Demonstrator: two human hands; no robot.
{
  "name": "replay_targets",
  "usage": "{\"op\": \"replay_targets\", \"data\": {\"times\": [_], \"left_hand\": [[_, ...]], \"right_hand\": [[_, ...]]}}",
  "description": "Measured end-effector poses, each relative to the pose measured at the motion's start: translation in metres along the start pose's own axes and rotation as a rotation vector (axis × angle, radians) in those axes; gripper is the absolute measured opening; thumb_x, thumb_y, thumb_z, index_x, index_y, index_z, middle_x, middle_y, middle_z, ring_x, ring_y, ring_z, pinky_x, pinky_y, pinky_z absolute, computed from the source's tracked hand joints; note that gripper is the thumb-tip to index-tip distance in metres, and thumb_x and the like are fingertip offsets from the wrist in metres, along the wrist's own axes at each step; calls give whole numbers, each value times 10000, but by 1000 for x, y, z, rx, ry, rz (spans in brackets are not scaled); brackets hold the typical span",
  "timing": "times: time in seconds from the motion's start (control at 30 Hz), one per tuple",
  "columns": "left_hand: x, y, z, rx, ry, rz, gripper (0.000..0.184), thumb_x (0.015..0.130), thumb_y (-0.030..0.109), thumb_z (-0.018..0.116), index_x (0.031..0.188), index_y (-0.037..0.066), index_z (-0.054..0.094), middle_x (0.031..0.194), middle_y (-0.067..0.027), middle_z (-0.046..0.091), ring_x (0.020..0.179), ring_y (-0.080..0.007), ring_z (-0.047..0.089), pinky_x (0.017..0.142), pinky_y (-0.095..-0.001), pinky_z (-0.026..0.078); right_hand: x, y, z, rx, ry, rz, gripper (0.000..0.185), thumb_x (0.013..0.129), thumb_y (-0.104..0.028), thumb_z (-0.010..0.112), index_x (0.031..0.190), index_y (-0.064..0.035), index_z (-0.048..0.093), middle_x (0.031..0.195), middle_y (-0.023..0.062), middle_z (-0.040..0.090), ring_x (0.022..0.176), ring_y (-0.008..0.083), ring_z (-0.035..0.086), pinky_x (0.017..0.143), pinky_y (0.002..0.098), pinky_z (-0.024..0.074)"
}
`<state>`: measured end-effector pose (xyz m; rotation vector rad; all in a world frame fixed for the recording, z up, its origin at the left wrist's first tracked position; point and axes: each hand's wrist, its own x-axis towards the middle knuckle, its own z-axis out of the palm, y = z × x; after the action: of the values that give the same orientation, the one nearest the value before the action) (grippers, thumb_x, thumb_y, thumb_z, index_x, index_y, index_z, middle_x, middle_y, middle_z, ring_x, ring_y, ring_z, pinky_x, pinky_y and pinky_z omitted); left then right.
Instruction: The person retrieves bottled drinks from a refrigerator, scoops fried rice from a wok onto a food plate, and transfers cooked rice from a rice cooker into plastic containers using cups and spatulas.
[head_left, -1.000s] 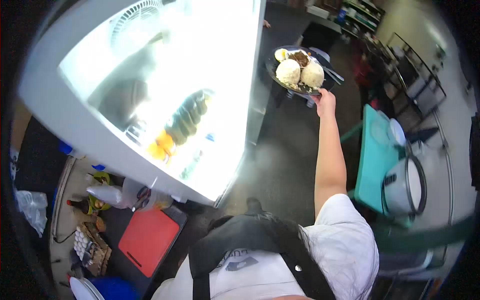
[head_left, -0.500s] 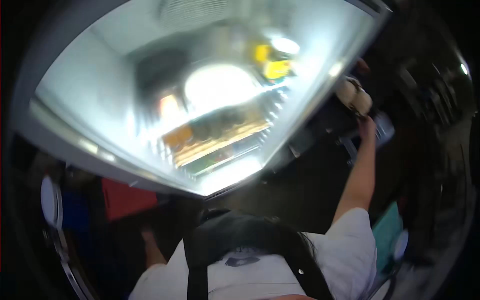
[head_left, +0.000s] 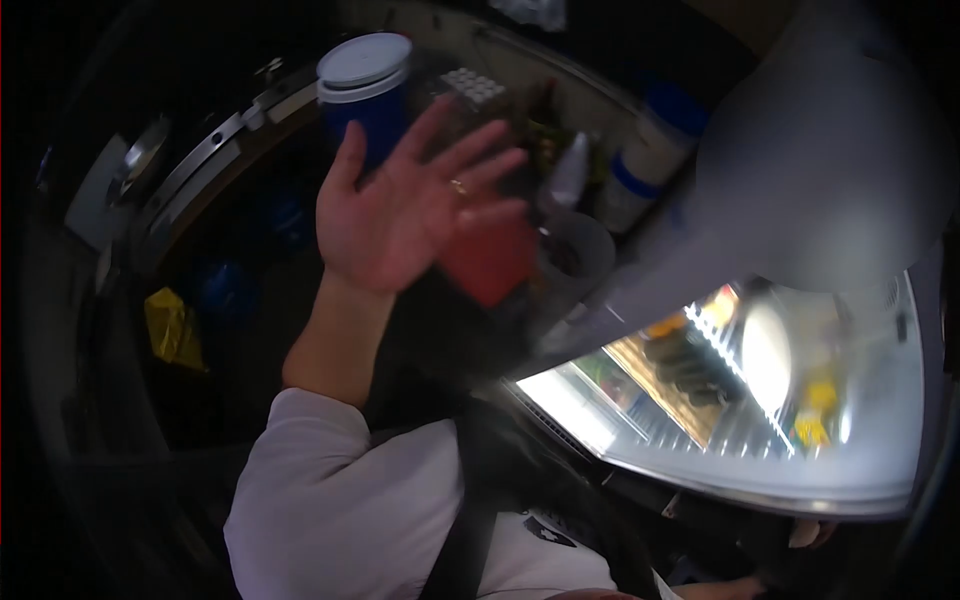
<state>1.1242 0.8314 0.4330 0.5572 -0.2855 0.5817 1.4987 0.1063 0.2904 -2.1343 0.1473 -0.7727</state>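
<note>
Holding up an empty left hand [head_left: 405,215], spread wide; seeing the lit fridge [head_left: 870,420] low to its right; not making out the right hand's [head_left: 744,587] grip.

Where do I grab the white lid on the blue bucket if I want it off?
Best by the rim of the white lid, I think, at opposite edges, coming from above. It looks broad, round and flat, no knob shows, and nothing seems to lie on it. The left hand is empty and spread wide.
</note>
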Motion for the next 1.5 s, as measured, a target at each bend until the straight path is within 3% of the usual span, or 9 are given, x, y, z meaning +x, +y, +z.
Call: {"op": "replay_targets", "data": {"times": [0.17, 0.37, 0.67, 0.8, 0.83, 0.93, 1.07, 1.33, 1.5], "left_hand": [[-33, 56, 53, -157, -377, -160, 767, 929, 652, 250, 1471, 316, -175, 1485, -237, -285, 1371, -500, -152, 1037, -728, 62], [-70, 174, 34, -224, -377, -301, 726, 940, 619, 285, 1475, 291, -79, 1507, -246, -134, 1371, -484, 30, 1060, -659, 172], [-144, 315, -92, 479, 291, 397, 584, 945, 497, 420, 1390, 125, 346, 1442, -233, 344, 1305, -366, 400, 1031, -552, 382], [-303, 353, -245, 1895, 912, -554, 281, 839, 108, 537, 1111, 58, 584, 1130, -175, 557, 1120, -341, 528, 903, -425, 454], [-355, 327, -266, 1844, 1155, -937, 222, 828, 130, 549, 1026, 60, 623, 1095, -210, 589, 1034, -381, 566, 843, -449, 468], [-451, 255, -252, 1183, 981, -1590, 300, 768, 307, 627, 925, 64, 707, 907, -207, 671, 862, -374, 640, 772, -466, 490], [-500, 105, -272, 878, 1273, -1133, 475, 797, 431, 617, 1052, 34, 671, 1126, -236, 627, 1058, -389, 591, 876, -442, 465], [-363, 103, -309, 318, 1933, -271, 318, 734, 244, 738, 955, 24, 675, 879, -73, 688, 802, -146, 601, 718, -318, 474], [-262, 165, -306, 413, 2169, -358, 323, 713, 243, 722, 923, 4, 661, 861, -148, 667, 806, -252, 627, 739, -356, 474]], "right_hand": [[-186, -131, 184, 159, -490, -79, 317, 909, -158, 449, 1187, -23, 519, 1093, 73, 552, 953, 166, 512, 843, 295, 431], [-452, -246, 378, 117, -1538, 5, 276, 877, -68, 421, 1122, -24, 541, 1011, 55, 558, 853, 145, 518, 771, 281, 446], [-678, -387, 546, -101, -2311, -246, 291, 831, 67, 379, 1025, -26, 574, 889, 28, 568, 703, 114, 526, 664, 260, 468], [-718, -515, 519, 176, -2613, -335, 229, 860, 78, 452, 1011, -30, 586, 847, 40, 598, 811, 113, 554, 759, 255, 464], [-716, -559, 504, -211, -2675, -61, 175, 873, 26, 500, 1010, -19, 598, 879, 40, 617, 869, 137, 573, 805, 269, 463], [-734, -601, 529, -347, -2618, -629, 146, 869, -49, 539, 979, 4, 620, 865, 82, 641, 829, 210, 608, 789, 300, 478], [-783, -661, 609, -455, -2674, -830, 149, 869, -56, 542, 978, 7, 620, 867, 87, 642, 829, 216, 609, 787, 302, 479], [-883, -832, 755, -684, -2738, -1304, 155, 869, -70, 547, 977, 13, 621, 872, 96, 646, 828, 227, 613, 783, 306, 481], [-949, -907, 802, -821, -2767, -1545, 160, 869, -79, 551, 976, 17, 622, 875, 102, 648, 828, 234, 615, 780, 309, 482]]}}
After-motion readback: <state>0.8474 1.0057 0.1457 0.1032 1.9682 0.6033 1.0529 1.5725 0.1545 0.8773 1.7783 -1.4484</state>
